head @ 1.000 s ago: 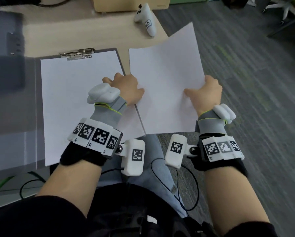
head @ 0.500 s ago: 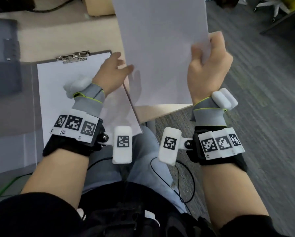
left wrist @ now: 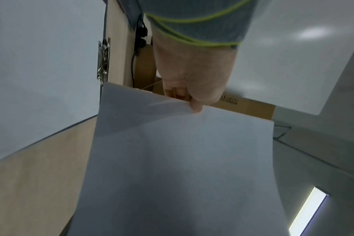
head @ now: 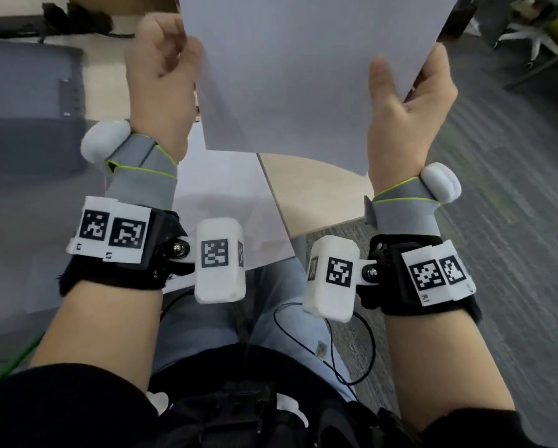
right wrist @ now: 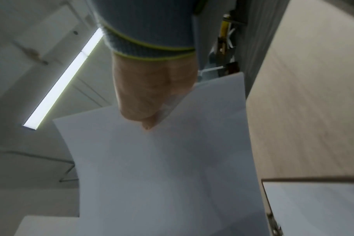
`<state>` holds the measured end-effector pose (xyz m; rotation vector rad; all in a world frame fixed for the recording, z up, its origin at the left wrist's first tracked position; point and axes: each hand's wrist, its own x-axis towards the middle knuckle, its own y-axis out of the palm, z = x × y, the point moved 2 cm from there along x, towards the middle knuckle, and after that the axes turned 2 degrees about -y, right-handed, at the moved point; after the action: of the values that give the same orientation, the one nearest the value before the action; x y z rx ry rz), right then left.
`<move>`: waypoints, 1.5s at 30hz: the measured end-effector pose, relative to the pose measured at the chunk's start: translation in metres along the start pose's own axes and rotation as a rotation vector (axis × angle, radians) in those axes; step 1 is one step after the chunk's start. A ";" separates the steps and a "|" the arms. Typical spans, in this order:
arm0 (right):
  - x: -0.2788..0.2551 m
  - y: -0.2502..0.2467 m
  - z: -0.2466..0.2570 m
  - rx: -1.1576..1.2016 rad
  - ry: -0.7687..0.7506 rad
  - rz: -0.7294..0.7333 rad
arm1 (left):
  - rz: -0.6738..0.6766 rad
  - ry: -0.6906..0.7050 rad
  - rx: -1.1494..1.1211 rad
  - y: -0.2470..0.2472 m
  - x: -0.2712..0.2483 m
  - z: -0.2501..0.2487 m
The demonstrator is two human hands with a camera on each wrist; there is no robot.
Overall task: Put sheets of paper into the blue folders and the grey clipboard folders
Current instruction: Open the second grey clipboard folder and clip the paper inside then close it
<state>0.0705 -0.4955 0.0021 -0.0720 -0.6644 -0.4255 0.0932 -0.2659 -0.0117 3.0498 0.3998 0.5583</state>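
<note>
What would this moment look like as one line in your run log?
stage: sheet lifted | left hand: pinches sheet of paper, left edge | right hand: grips right edge | sheet: off desk | clipboard folder: holds paper

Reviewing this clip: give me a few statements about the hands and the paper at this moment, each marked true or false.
1. Both hands hold the loose sheet. True.
2. The loose sheet lies flat on the table. False: it is lifted in the air.
3. The left hand rests on the clipboard folder. False: it pinches the sheet's edge.
4. The right hand grips the sheet's opposite edge. True.
5. The clipboard folder already has paper on it. True.
</note>
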 end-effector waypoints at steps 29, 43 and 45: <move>-0.083 0.152 0.014 0.253 0.531 0.472 | -0.432 -0.119 0.182 -0.175 -0.059 -0.003; -0.143 0.215 -0.016 0.033 0.834 0.601 | -0.668 -0.462 1.046 -0.296 -0.099 0.014; -0.148 0.220 -0.019 0.010 0.857 0.607 | -0.648 -0.541 1.094 -0.300 -0.103 0.017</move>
<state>0.0658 -0.2456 -0.0878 -0.0703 0.2135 0.1510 -0.0683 -0.0009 -0.0819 3.2997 2.0702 -0.7474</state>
